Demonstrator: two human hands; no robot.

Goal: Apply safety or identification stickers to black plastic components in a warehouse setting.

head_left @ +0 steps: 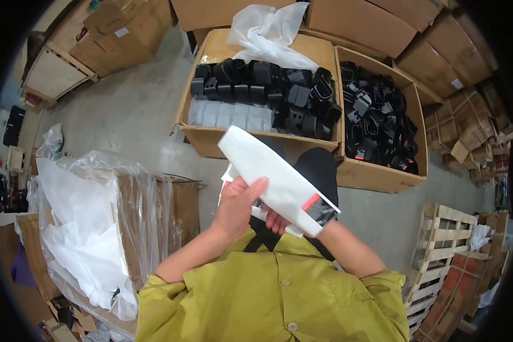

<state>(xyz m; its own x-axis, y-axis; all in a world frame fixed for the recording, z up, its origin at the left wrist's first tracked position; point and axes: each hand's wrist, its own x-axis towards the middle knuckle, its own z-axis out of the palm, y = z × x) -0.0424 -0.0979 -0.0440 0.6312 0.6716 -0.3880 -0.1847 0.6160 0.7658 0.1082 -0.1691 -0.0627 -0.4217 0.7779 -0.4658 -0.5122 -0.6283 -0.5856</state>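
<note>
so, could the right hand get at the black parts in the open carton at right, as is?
Probably not: the right hand seems busy holding the white piece from below. Otherwise the way looks free: the carton is open-topped and its black parts lie uncovered.

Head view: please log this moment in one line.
left hand: holds white item; right hand: partly hidden beneath it; ahead: cartons of black parts

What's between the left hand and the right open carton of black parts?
The white wrapped piece, then a dark trouser leg, as the head view shows.
</note>
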